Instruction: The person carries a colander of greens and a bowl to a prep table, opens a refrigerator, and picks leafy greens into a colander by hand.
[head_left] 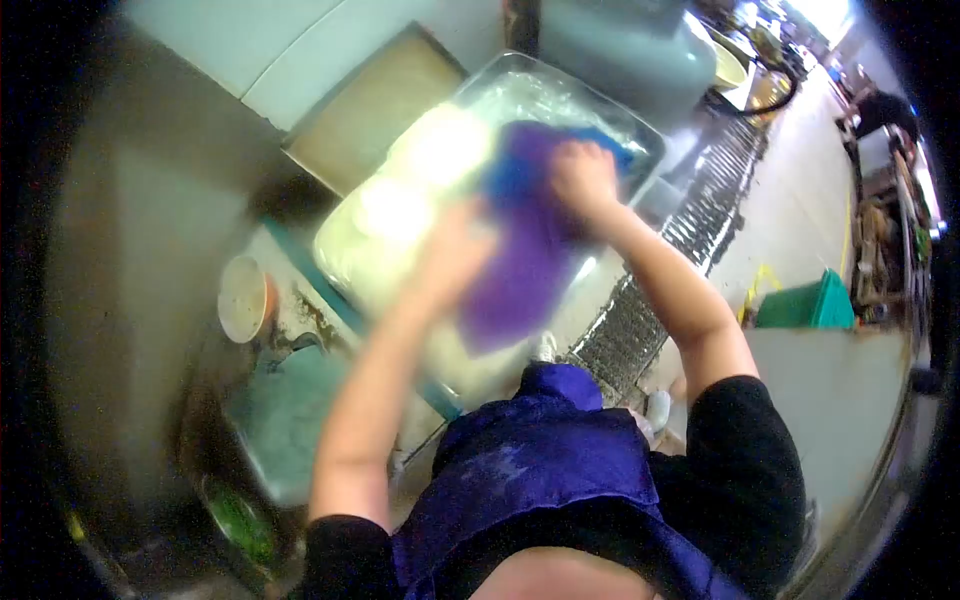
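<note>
A purple cloth [520, 265] with a blue part at its upper end lies over a clear plastic-covered tub [520, 75]. Pale, bulging plastic-wrapped contents [400, 190] fill the tub's left side. At the blue and purple cloth's upper right, my right hand [585, 178] has its fingers curled down on the fabric. My left hand [462, 245] is over the cloth's left edge, beside the pale contents, and is smeared by motion. Whether it grips the cloth cannot be made out.
A shallow tray [375, 105] leans behind the tub. Left are an orange-rimmed bowl [245, 298] and a greenish container [290, 415]. A drain grate [700, 215] runs along the right, near a green bin [808, 303]. Another person [882, 112] is far right.
</note>
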